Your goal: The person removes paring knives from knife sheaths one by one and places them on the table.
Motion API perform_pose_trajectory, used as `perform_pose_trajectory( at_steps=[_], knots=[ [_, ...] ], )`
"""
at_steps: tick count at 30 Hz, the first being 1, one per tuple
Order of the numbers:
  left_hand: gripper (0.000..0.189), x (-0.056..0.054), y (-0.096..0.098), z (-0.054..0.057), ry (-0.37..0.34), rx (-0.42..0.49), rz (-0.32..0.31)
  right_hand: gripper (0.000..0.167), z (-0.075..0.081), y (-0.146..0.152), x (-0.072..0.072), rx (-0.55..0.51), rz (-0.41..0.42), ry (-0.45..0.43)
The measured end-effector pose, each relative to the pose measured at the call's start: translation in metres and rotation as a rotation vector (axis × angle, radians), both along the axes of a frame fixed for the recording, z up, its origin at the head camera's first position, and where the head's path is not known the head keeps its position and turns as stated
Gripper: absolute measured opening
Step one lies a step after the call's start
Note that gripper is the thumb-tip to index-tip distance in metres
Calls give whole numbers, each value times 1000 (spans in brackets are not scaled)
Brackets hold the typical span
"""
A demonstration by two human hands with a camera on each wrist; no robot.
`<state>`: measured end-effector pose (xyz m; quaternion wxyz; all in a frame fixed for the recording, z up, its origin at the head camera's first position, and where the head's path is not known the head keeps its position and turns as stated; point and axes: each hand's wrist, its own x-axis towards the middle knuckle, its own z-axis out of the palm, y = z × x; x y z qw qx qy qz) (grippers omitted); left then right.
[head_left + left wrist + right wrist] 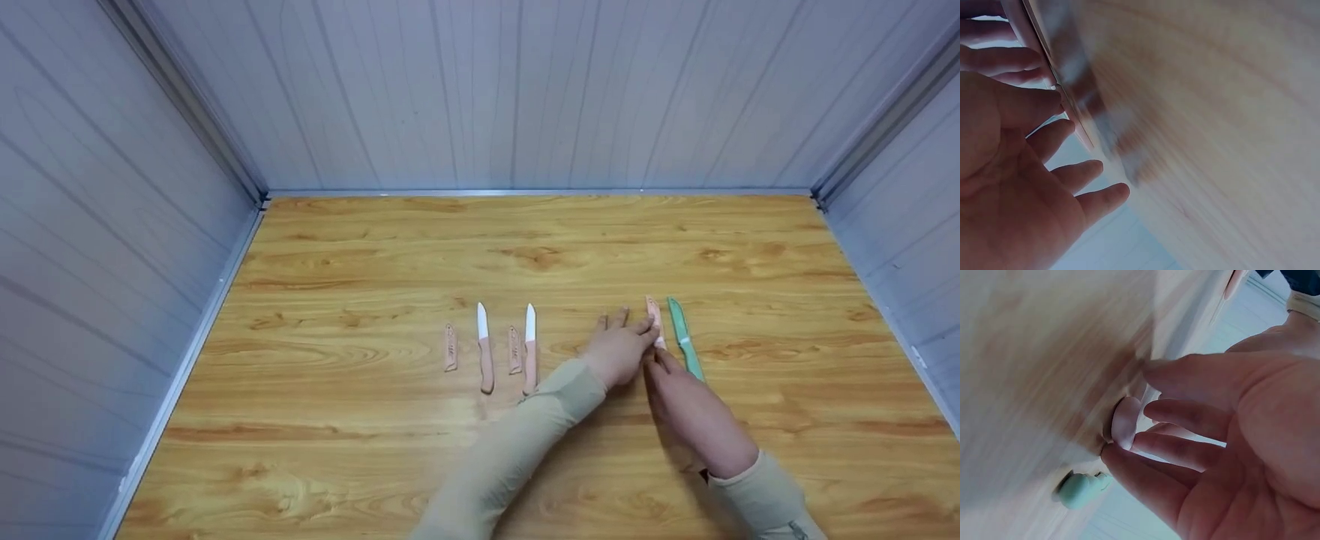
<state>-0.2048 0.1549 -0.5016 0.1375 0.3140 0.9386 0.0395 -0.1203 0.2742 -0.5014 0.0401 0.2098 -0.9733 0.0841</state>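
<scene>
A pink paring knife, its blade in a pink sheath (653, 309), lies toward the right of the table, partly hidden by both hands. My left hand (616, 352) pinches it around the sheath with thumb and index finger; the other fingers are spread. Nearer to me, my right hand (681, 390) holds the pink handle (1126, 422), whose rounded end shows between thumb and little finger in the right wrist view. Just right of it lies a green sheathed knife (683, 337), apart from the fingers.
Two bare white-bladed knives with pink handles, one left (485, 360) and one right (531, 330), lie left of my hands. Beside them are two pink sheaths, a left one (451, 347) and a right one (514, 349). Panel walls (480, 97) enclose the wooden table (337, 450).
</scene>
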Motion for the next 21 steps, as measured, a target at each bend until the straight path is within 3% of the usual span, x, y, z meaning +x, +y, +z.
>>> perform_pose_trajectory(
  at_steps=[15,21],
  knots=[
    [53,1,-2,3,3,41,-2,38,-1,-2,-5,-91,-48,10],
    [51,1,-1,1,10,50,0,41,-1,-1,-5,-119,-85,-24]
  ],
)
